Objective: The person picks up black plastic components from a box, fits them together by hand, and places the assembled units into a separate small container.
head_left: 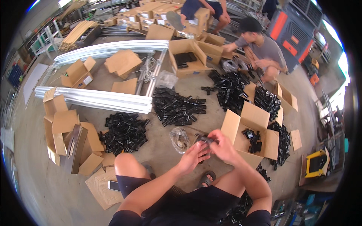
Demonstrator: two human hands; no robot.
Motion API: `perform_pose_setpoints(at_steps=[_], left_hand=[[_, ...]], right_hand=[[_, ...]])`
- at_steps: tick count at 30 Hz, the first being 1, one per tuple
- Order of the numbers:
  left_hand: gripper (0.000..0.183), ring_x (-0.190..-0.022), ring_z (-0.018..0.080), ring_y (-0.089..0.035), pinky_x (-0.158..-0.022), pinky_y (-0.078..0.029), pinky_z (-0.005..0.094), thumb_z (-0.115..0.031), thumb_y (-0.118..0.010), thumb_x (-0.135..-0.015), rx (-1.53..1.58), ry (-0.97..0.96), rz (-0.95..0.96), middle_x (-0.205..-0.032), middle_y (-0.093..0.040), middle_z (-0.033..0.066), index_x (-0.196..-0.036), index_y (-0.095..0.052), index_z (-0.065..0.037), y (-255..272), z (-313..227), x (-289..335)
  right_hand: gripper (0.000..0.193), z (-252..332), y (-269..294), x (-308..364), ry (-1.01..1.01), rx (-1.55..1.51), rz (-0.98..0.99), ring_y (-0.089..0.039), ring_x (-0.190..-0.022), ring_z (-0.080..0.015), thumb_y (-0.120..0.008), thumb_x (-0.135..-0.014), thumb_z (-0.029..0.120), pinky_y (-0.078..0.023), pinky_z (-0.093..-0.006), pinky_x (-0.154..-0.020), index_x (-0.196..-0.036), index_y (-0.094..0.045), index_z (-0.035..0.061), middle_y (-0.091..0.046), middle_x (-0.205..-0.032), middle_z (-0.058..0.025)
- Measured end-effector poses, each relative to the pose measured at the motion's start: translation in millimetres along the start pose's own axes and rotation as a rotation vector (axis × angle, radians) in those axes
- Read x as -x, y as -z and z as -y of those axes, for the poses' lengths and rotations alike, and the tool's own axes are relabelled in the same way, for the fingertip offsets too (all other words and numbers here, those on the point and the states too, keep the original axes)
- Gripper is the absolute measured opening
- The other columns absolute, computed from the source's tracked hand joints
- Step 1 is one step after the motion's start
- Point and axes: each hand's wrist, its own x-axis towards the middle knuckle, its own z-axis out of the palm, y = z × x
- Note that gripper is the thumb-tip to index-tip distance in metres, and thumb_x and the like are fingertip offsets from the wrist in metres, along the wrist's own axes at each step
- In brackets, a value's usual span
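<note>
Both my hands are raised in front of my knees, around a small black pipe fitting whose exact shape is partly hidden and blurred. My right hand closes on it from the right with bent fingers. My left hand supports it from the left, fingers curled up against it. Just left of them a crumpled clear plastic bag lies on the floor. To the right stands an open cardboard box with a few black fittings inside.
Piles of black fittings cover the floor left, ahead and right. Silver metal profiles lie at the left. Empty cartons and a phone sit near my left knee. A crouching person works beyond the piles; another sits farther back.
</note>
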Motion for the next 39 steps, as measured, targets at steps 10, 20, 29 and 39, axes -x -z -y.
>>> perform_pose_setpoints(at_steps=[10,20,29,39], left_hand=[[0.032,-0.093,0.0232,-0.068,-0.082,-0.062,0.0434,-0.033,-0.051,-0.110,0.086,-0.297,-0.429,-0.108,-0.067,0.0107,-0.121,-0.056,-0.004,34.9,-51.6,20.4],[0.047,-0.071,0.0164,-0.058,-0.068,-0.057,0.0359,-0.051,-0.049,-0.107,-0.185,-0.061,-0.352,-0.089,-0.056,0.0006,-0.123,-0.059,-0.007,51.6,-47.5,27.3],[0.026,-0.079,0.0206,-0.068,-0.075,-0.061,0.0425,-0.030,-0.068,-0.101,-0.167,-0.139,-0.486,-0.091,-0.066,0.0039,-0.113,-0.057,-0.009,53.8,-45.1,28.1],[0.037,-0.102,0.0209,-0.061,-0.099,-0.051,0.0422,-0.033,-0.039,-0.113,0.030,-0.116,-0.278,-0.105,-0.063,0.0064,-0.130,-0.058,-0.007,60.5,-22.7,4.0]], right_hand=[[0.032,0.9,-83.6,4.7,0.030,-0.224,-0.186,-0.056,-0.060,-0.0081,-0.067,-0.095,0.000,-0.048,-0.0253,-0.050,-0.127,-0.062,0.0044,-0.056,-0.085,-0.0004],[0.026,1.8,-84.1,-25.7,-0.116,-1.004,-0.023,-0.066,-0.065,-0.0185,-0.058,-0.105,0.014,-0.055,-0.0275,-0.053,-0.130,-0.054,0.0048,-0.069,-0.100,-0.0128],[0.026,-5.3,-73.0,-27.7,-0.106,-1.136,0.074,-0.061,-0.065,-0.0162,-0.054,-0.109,0.026,-0.043,-0.0267,-0.051,-0.131,-0.053,0.0116,-0.071,-0.103,-0.0149],[0.043,-31.0,-91.4,-32.4,0.153,-0.543,-0.178,-0.066,-0.097,-0.0138,-0.065,-0.100,0.009,-0.056,-0.0294,-0.085,-0.141,-0.053,0.0019,-0.070,-0.114,-0.0097]])
